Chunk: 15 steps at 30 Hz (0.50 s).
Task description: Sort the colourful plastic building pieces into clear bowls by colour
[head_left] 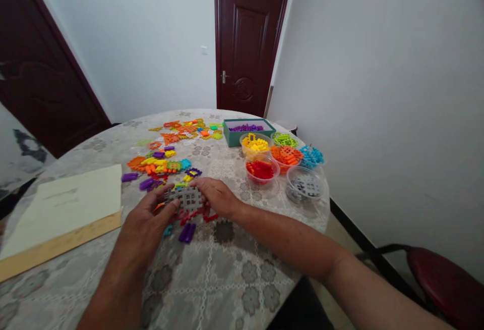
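Observation:
Between my two hands is a grey lattice building piece (pixel 191 198) with notched edges, raised a little over the table. My left hand (pixel 153 217) pinches its left end, thumb on the near face. On the right end, my right hand (pixel 216 196) closes around the edge, its fingertips partly behind the piece. Just below lie pink-red pieces (pixel 187 216) and a pair of purple pieces (pixel 187 233). A dark grey notched square (pixel 224 231) rests near my right wrist. Beyond my hands spreads a pile of orange, yellow and purple pieces (pixel 159 164).
Clear tubs hold red (pixel 260 170), yellow (pixel 255 143), orange (pixel 286 156), green (pixel 285 140), blue (pixel 311 156) and grey pieces (pixel 304 186) at the right. Behind them stands a green box (pixel 231 137) of purple pieces. A paper sheet (pixel 75 204) lies left; a red chair (pixel 444 279) stands right.

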Tool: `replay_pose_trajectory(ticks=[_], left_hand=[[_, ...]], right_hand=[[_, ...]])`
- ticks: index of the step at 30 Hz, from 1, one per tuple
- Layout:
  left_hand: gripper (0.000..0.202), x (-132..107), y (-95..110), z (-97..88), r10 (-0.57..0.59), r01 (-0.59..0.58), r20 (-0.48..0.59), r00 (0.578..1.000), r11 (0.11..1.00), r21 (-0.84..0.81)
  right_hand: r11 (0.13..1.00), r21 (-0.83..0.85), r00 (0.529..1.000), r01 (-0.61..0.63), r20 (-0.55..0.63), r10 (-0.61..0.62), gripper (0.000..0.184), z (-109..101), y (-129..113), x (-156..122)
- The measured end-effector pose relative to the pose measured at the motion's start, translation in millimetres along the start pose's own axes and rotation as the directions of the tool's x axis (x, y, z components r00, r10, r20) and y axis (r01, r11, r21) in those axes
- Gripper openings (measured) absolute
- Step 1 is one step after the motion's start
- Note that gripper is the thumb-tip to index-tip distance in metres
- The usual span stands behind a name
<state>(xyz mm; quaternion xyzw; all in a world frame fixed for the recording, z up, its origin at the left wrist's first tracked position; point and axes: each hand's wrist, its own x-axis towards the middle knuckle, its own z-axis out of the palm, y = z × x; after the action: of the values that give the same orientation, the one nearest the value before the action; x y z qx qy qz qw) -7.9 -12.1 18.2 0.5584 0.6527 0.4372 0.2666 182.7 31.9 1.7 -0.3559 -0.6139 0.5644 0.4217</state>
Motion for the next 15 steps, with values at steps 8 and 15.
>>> replay_pose_trajectory(ticks=[8, 15], left_hand=[[0.065, -8.6, 9.4, 17.9, -0.104, 0.171, 0.19, 0.976, 0.908, -0.382], [0.053, -19.8, 10.2, 33.8, -0.078, 0.202, 0.252, 0.965, 0.831, -0.518]], right_hand=[[0.998, -0.024, 0.981, -0.056, -0.188, 0.05, 0.046, -1.9, 5.6, -2.9], [0.996, 0.025, 0.939, -0.082, -0.332, 0.086, 0.051, 5.5, 30.2, -6.3]])
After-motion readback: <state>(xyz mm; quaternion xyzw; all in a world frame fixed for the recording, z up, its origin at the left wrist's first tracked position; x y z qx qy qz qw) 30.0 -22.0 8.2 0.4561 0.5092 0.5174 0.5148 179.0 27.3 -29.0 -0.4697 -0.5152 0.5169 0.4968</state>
